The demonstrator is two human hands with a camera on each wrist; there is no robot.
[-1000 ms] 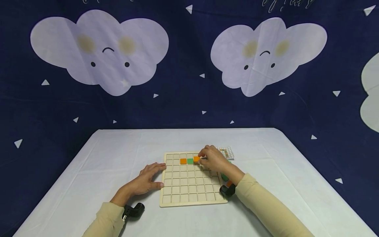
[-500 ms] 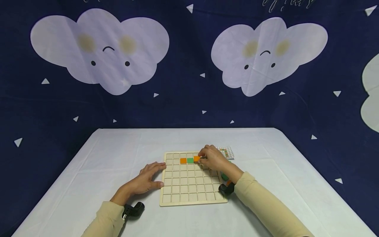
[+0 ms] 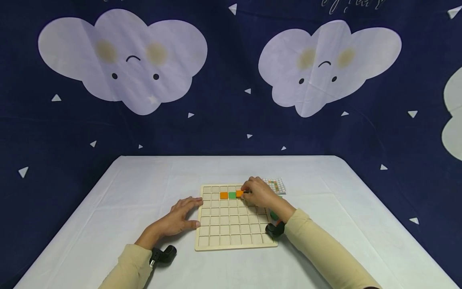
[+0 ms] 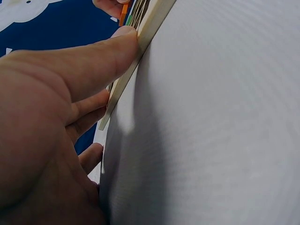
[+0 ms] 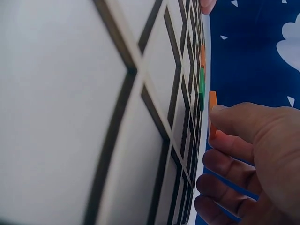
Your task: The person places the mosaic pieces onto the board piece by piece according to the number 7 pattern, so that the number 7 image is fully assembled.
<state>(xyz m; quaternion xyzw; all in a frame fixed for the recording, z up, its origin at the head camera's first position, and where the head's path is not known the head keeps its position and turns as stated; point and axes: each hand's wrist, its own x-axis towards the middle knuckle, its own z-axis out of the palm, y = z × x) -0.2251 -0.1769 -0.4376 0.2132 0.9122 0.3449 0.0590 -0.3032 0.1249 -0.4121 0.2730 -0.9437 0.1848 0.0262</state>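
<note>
A pale wooden grid board [image 3: 234, 230] lies flat on the table. One orange tile [image 3: 224, 195] and a green tile [image 3: 232, 195] sit side by side in cells of its second row from the far edge. Between thumb and forefinger my right hand [image 3: 260, 193] pinches another orange tile [image 5: 213, 115]. In the right wrist view that tile is just above the board, apart from it, close to the green tile. My left hand [image 3: 177, 218] rests at the board's left edge, fingers fairly straight, with the thumb [image 4: 112, 54] touching the rim.
A small printed grid card [image 3: 276, 185] lies behind my right hand. Green pieces [image 3: 274, 215] are on the table right of the board, partly hidden by my right forearm. A dark blue cloth with clouds [image 3: 231, 132] hangs behind the white table [image 3: 144, 180].
The view has tilted very slightly. Both hands stay almost still, and the right hand keeps hold of the orange tile beside the green one.
</note>
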